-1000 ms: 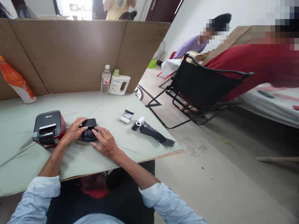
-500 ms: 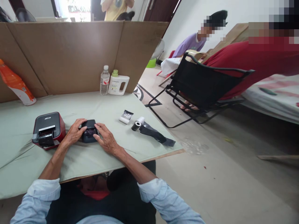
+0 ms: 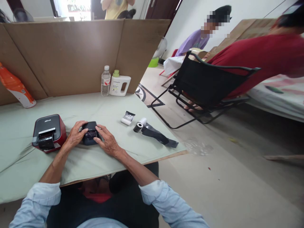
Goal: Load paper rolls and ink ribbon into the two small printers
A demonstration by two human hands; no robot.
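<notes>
Between my hands, a small black portable printer (image 3: 90, 126) rests on the table, with dark shiny film in its front part. My left hand (image 3: 76, 134) grips its left side, thumb on top. From the other side my right hand (image 3: 106, 139) holds it, fingers at the top right corner and thumb over the front part. Just left of my left hand stands a larger red and black label printer (image 3: 48, 133) with black film at its front. To the right lie a black ribbon roll (image 3: 138, 127) with a loose black strip (image 3: 155, 135) and a small white roll (image 3: 125, 121) with printed film.
A cardboard panel (image 3: 78, 57) closes the back of the green-covered table (image 3: 95, 167). Before it stand an orange bottle (image 3: 17, 85), a clear water bottle (image 3: 105, 82) and a white jug (image 3: 120, 85). Right of the table are a black folding chair (image 3: 209, 76) and people seated.
My hands stay on the small printer with almost no movement. The view has shifted slightly, and the person in red has shifted a little.
</notes>
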